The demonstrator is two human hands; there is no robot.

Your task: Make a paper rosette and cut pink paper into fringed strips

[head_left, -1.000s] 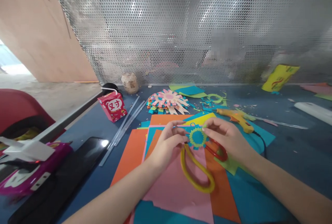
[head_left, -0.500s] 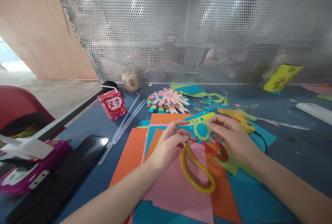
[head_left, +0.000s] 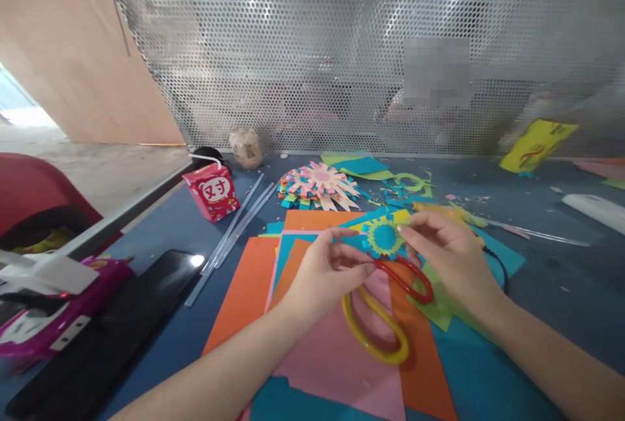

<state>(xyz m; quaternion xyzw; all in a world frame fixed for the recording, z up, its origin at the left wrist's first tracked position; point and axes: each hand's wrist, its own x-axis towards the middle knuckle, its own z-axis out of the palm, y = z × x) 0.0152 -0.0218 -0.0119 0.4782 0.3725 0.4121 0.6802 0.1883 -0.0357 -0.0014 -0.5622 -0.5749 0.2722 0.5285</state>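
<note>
A small paper flower [head_left: 383, 237], blue with a yellow-green fringed layer and a blue round centre, is held up between my two hands. My left hand [head_left: 336, 271] has curled fingers at its lower left edge. On the other side, my right hand [head_left: 446, 252] pinches the rim between thumb and fingers. Scissors with one yellow and one red handle [head_left: 390, 358] lie below on a pink paper sheet [head_left: 336, 362]; their blades are hidden behind my left hand.
Behind are finished paper rosettes [head_left: 319, 180] and paper scraps [head_left: 410, 187]. A yellow glue gun [head_left: 439, 211] lies beyond my right hand. At left are clear glue sticks [head_left: 234, 232], a red drink carton [head_left: 213, 192] and a black phone [head_left: 117, 317]. A perforated metal panel [head_left: 312, 37] stands behind.
The paper flower has turned slightly between my hands, showing more of its blue outer fringe. My left thumb has moved right along its lower edge, and my right hand has shifted slightly right.
</note>
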